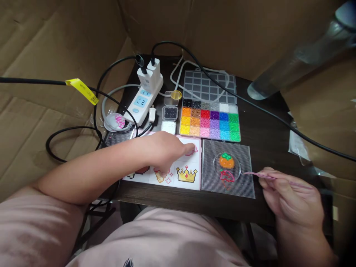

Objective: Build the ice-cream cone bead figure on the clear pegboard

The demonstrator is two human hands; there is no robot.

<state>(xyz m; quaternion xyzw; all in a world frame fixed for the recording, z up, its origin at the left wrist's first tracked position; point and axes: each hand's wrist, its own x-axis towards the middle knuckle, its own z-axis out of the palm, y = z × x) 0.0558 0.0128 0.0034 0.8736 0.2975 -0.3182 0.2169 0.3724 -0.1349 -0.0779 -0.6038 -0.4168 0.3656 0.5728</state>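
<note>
Right-hand grip (291,195) pinches slim pink tweezers (260,175), tip over the right side of the clear pegboard (240,185); should handle light, springy, slick, best held mid-length, though blur hides whether tips part.

At the centre of the frame, the left hand (164,150) extended its index finger onto a pink motif at the upper right of the pattern sheet (196,185). At lower right, the right hand (292,193) gripped pink tweezers (257,174), their tip over the right edge of the clear pegboard (244,189), which bore an orange, green-topped bead figure (226,161) above a red-and-pink one (227,176). The compartmented bead box (210,138) lay above centre.
</note>
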